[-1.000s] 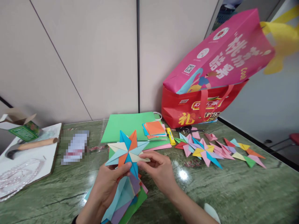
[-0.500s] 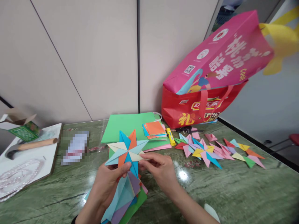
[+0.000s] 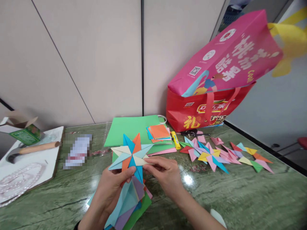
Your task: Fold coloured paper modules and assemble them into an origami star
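Note:
Between my hands is a folded paper star (image 3: 132, 155) with several points in blue, orange, pale blue and cream. My left hand (image 3: 115, 182) grips its lower left, the thumb lying on the front near the centre. With thumb and fingers, my right hand (image 3: 164, 175) pinches the cream point at the star's right side. Below the star lies a loose pile of coloured paper sheets (image 3: 127, 204) in light blue, purple and green, partly covered by my left hand and wrist.
Behind the star are green sheets (image 3: 134, 127), small orange-topped squares (image 3: 158, 131) and a yellow glue stick (image 3: 175, 140). More folded paper stars (image 3: 208, 155) lie to the right, before a red bag (image 3: 199, 108). A sickle (image 3: 33, 149) rests on a white board (image 3: 52, 140) at left.
Hardly anything differs. The whole view has shifted by a few pixels, while both hands keep the same hold on the paper star.

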Demonstrator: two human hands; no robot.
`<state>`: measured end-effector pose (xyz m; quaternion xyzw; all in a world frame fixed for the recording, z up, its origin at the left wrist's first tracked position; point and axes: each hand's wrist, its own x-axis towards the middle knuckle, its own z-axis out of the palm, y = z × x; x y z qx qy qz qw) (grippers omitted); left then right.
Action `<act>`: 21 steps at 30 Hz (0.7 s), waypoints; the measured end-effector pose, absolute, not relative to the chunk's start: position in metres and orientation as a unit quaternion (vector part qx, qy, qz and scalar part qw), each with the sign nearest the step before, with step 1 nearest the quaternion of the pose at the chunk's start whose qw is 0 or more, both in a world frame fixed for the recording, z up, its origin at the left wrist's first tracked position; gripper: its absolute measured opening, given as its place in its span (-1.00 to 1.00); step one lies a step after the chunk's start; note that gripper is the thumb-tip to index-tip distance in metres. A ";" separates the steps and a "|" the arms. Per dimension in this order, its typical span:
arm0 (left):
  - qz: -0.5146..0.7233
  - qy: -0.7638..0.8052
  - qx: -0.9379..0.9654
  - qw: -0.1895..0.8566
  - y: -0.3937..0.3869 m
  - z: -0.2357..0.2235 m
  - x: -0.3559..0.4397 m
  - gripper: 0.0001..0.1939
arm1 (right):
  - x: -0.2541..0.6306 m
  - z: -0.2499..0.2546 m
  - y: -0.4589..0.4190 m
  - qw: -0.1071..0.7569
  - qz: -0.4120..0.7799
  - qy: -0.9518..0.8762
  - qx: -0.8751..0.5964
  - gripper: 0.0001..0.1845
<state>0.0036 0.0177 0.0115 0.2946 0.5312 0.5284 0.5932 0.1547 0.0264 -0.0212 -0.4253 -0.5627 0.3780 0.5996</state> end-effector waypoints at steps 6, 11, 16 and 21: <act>0.525 0.525 0.300 0.599 0.017 0.014 0.004 -0.73 | 0.153 -0.021 0.025 0.590 0.365 -0.581 -0.426 -0.90; 0.528 0.526 0.298 0.597 0.016 0.014 0.006 -0.73 | 0.152 -0.024 0.023 0.591 0.386 -0.565 -0.428 -0.91; 0.533 0.512 0.294 0.606 0.017 0.008 0.003 -0.74 | 0.151 -0.023 0.023 0.594 0.380 -0.561 -0.433 -0.91; 0.542 0.491 0.273 0.625 0.017 0.003 0.006 -0.76 | 0.149 -0.020 0.022 0.594 0.361 -0.568 -0.440 -0.93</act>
